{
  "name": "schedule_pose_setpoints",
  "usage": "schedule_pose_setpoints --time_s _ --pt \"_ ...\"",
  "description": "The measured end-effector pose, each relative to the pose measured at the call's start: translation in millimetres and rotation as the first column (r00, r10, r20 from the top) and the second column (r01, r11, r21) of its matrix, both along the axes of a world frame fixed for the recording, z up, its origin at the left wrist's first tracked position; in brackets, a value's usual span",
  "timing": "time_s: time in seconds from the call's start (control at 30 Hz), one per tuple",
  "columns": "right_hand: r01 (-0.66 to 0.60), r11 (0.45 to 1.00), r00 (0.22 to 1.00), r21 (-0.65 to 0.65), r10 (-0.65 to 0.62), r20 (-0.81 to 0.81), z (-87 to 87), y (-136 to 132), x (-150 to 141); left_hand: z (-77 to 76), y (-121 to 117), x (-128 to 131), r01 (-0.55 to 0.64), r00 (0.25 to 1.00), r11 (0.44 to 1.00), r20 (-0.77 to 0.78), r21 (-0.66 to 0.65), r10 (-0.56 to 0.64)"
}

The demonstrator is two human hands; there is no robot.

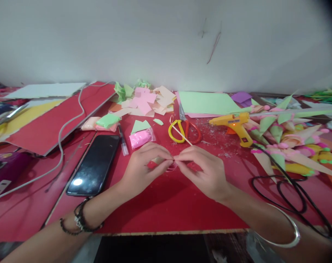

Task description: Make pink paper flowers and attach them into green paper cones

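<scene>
My left hand (144, 166) and my right hand (205, 173) meet fingertip to fingertip above the red tabletop (166, 208). Both are closed in a pinch. What sits between the fingertips is too small to make out; a little pink shows just below them. A thin pale strip (182, 134) with a curled tip rises from behind my right hand, across the scissors (180, 131) with yellow and red handles. Whether that hand holds the strip is hidden. A pink clay packet (140, 138) lies just beyond my left hand.
A phone (94, 166) and a pen (123, 140) lie left. Green and peach packets (108, 120), paper scraps (144, 100) and green sheets (208, 102) are behind. At right, a yellow glue gun (234, 126) with a black cord (294, 186) adjoins paper cones (286, 140).
</scene>
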State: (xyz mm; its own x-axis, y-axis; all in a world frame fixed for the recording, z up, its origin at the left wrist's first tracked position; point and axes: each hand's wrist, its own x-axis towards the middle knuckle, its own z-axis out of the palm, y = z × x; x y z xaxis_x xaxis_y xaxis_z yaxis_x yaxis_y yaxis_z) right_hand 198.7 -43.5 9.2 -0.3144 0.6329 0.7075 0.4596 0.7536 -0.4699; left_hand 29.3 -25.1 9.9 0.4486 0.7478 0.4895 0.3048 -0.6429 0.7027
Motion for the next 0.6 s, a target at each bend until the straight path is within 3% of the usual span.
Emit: schedule_pose_setpoints --time_s 0.13,0.4,0.6 --pt "0.023 0.999 0.999 -0.027 -0.022 0.038 -0.4 1.2 3.2 -1.0 1.3 -3.4 0.037 0.998 0.996 -0.039 -0.079 -0.040" --pt "0.063 0.993 0.997 -0.102 -0.066 -0.027 -1.4 1.3 6.2 -6.9 8.5 -7.3 0.080 0.952 0.980 -0.279 -0.182 -0.130" --pt "0.036 0.963 0.991 -0.268 -0.068 -0.112 0.0 1.9 3.1 -7.3 5.2 -4.9 0.121 0.947 0.905 -0.225 -0.409 -0.228"
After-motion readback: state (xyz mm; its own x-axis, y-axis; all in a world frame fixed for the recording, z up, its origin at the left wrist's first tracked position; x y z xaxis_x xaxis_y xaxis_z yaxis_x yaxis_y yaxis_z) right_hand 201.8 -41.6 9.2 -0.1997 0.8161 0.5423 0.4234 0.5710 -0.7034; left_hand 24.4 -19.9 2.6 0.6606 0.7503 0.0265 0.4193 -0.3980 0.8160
